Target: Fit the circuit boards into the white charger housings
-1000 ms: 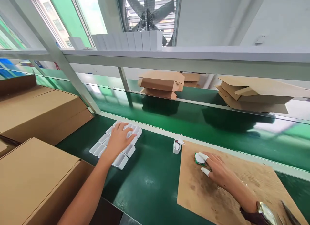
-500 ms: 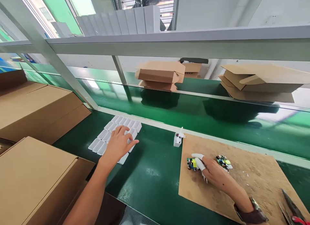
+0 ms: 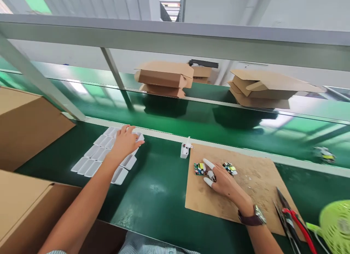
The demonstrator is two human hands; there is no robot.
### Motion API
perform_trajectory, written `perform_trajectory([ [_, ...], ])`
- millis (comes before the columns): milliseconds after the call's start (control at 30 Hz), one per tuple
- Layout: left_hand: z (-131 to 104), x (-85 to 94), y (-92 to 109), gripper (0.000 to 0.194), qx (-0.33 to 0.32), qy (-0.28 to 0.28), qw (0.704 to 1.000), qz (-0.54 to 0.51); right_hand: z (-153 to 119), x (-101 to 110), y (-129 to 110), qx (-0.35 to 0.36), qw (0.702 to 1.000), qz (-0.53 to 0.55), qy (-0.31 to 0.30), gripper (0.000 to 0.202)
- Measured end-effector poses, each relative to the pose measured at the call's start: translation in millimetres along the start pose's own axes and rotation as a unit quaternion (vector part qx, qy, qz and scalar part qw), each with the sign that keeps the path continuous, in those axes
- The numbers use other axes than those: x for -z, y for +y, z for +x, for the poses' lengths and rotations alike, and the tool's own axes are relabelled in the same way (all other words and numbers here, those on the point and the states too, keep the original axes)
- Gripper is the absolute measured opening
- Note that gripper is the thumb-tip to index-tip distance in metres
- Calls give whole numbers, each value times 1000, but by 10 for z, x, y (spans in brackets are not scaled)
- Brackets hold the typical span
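My left hand [image 3: 125, 141] hovers over or rests on the far right part of a group of small white plastic cases [image 3: 94, 153], fingers spread; contact is unclear. My right hand [image 3: 222, 179], with white covers on its fingertips, is over a brown board. Its thumb and index finger are apart beside a small circuit board [image 3: 199, 169] with a yellow part. Something small and greyish shows between those fingers, too unclear to name. A second circuit board [image 3: 230, 168] lies just beyond that hand. Near the board's far left corner stands a white case [image 3: 185, 150] with a plug part in it.
The brown board [image 3: 202, 201] lies on the green tabletop [image 3: 153, 210]. Red-handled pliers [image 3: 299, 223] and tweezers [image 3: 284, 224] lie at its right, near a green fan [image 3: 336, 224]. Cardboard boxes [image 3: 32, 133] stand at left, more cartons [image 3: 164, 79] behind the rail. Another part [image 3: 325, 154] is at far right.
The view has swung right, bringing the green fan into sight. My right thumb and index finger have spread away from the circuit board. My left hand remains over the white cases.
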State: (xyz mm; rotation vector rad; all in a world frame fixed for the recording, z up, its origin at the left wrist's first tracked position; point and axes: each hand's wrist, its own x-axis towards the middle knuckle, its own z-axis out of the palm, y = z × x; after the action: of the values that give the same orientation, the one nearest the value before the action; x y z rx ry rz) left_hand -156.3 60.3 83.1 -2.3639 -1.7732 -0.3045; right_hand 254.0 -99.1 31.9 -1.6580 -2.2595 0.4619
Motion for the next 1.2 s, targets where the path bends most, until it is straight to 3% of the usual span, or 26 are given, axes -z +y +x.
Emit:
perform_trajectory([
  [100, 141, -7, 124, 21, -19, 2, 1000, -18, -3, -23, -52, -10, 1000, -12, 21, 61],
  [167, 121, 69, 311, 24, -48, -2, 996, -74, -4, -47, -71, -5, 999, -20, 39, 56],
  [267, -95, 166, 727, 24, -123, -49, 969, -211, -3, -80, -88, 8, 998, -24, 61, 55],
  [367, -387, 109, 1142, 22, -215, -102, 925, -297, -3, -89, -110, 25, 994, -17, 101, 58],
  [467, -549, -67, 1383, 21, -269, -73, 904, -324, -6, -56, -146, 46, 988, 2, 146, 60],
  [567, -574, -233, 1418, 38, -244, -68, 894, -370, -17, 28, -200, 70, 980, 26, 185, 61],
  [667, -598, -344, 1353, 65, -195, -98, 877, -428, -25, 133, -294, 84, 974, 54, 201, 62],
  [767, -678, -445, 1300, 86, -191, -122, 856, -464, 6, 193, -447, 105, 971, 74, 201, 64],
  [900, -771, -562, 1285, 84, -189, -115, 853, -473, 121, 136, -679, 147, 966, 82, 198, 67],
  [1067, -767, -562, 1271, 79, -229, -4, 845, -483, 187, -48, -815, 169, 962, 40, 210, 62],
  [1200, -745, -517, 1273, 78, -243, 36, 849, -469, 143, -122, -811, 175, 961, 15, 216, 62],
])
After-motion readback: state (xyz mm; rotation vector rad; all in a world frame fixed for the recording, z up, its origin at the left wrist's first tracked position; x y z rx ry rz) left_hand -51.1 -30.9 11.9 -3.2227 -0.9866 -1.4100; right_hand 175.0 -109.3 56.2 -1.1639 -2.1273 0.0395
